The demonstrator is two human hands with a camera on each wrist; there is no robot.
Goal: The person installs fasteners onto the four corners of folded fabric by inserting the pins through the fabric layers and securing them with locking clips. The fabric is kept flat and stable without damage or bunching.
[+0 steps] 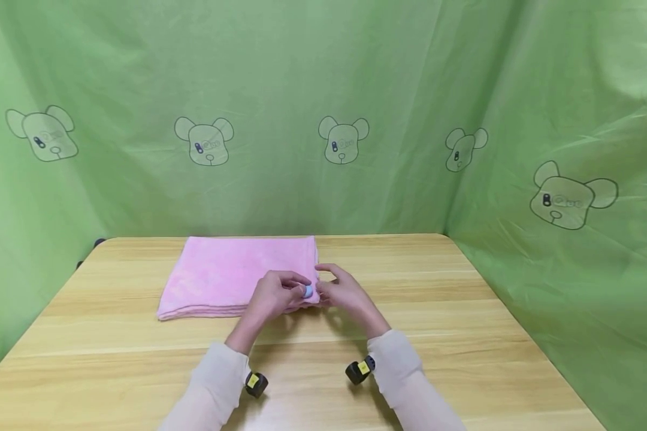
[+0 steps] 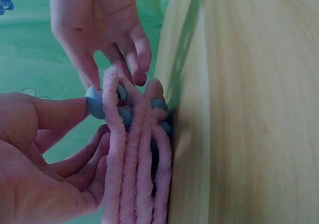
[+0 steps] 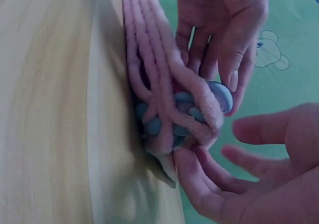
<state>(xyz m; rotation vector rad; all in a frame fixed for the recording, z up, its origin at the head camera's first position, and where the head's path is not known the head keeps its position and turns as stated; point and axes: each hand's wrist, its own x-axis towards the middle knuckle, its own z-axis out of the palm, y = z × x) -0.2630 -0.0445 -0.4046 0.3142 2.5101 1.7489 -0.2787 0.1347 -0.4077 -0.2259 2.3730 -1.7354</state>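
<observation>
A pink plush cloth [image 1: 237,269], folded into several layers, lies on the table. At its near right corner sits a light-blue round-headed fastener [image 1: 308,291]. My left hand [image 1: 272,294] pinches that blue head between thumb and fingers, which the left wrist view shows on the outside of the top layer. More blue rounded pieces [image 3: 153,127] sit between the layers at the corner; their exact kind is unclear. My right hand [image 1: 347,293] is at the cloth's right edge, fingers loosely bent, thumb and index apart. In the right wrist view its fingertips [image 3: 187,162] touch the corner from beside.
The wooden table [image 1: 437,335] extends around the cloth on the near and right sides. A green curtain [image 1: 280,179] with printed bear heads hangs behind and at both sides. Black wrist cameras [image 1: 256,384] are strapped at both sleeves.
</observation>
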